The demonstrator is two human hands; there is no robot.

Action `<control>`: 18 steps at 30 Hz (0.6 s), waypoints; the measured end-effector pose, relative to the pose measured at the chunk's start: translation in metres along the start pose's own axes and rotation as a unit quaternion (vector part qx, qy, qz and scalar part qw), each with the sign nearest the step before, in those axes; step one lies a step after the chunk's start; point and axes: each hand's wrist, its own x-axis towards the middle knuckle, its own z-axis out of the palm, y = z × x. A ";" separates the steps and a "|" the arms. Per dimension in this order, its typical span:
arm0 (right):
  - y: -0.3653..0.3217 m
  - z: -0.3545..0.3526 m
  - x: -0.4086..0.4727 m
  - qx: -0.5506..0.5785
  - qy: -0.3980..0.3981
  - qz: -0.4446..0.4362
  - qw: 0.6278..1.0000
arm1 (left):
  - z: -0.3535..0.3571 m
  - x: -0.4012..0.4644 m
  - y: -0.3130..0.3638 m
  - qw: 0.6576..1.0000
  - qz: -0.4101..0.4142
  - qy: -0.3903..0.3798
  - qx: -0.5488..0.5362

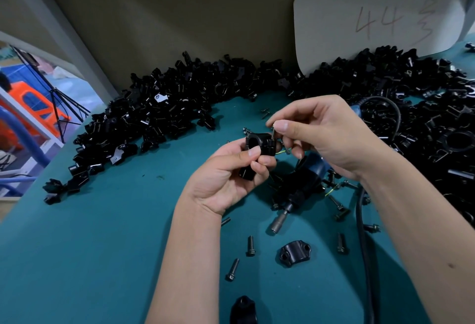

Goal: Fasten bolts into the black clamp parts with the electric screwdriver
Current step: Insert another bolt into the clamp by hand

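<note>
Clamp, black, held up above the green mat: I have my left hand curled round its lower half, thumb and forefinger pinching the body, so the bolt hole faces upward and stays put. Blocky form with a round bore through it; matte finish with slightly glossy edges.

Bolt, thin, dark metal: pinched upright between thumb and forefinger of my right hand, its tip entering the top of the clamp. I judge it is being started by hand so the driver can later catch it straight.

Screwdriver, just below and right of the clamp, lying on the mat, ungripped; dark body with blue housing, grey metal nose pointing toward me, black cable trailing off nearer me. Parked within reach for the next step, I reckon.

Loose bolts, flanged heads, scattered on the mat below the clamp, around the screwdriver.

Clamp cap, curved, two holes, lying flat below the screwdriver.

Heap of clamp parts, black, jumbled, ringing the far side beyond the clamp.

White card, rounded corners, faint handwriting, propped beyond the heap.
</note>
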 end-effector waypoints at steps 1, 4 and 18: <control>0.000 0.000 0.000 0.002 -0.004 0.000 1.000 | 0.001 0.000 0.000 1.000 -0.001 -0.004 -0.008; 0.000 0.002 0.000 0.001 -0.006 -0.004 1.000 | 0.002 0.000 0.000 1.000 0.000 -0.001 -0.013; -0.007 0.008 -0.002 -0.003 0.008 0.005 1.000 | 0.010 0.000 -0.005 0.988 -0.006 -0.010 -0.152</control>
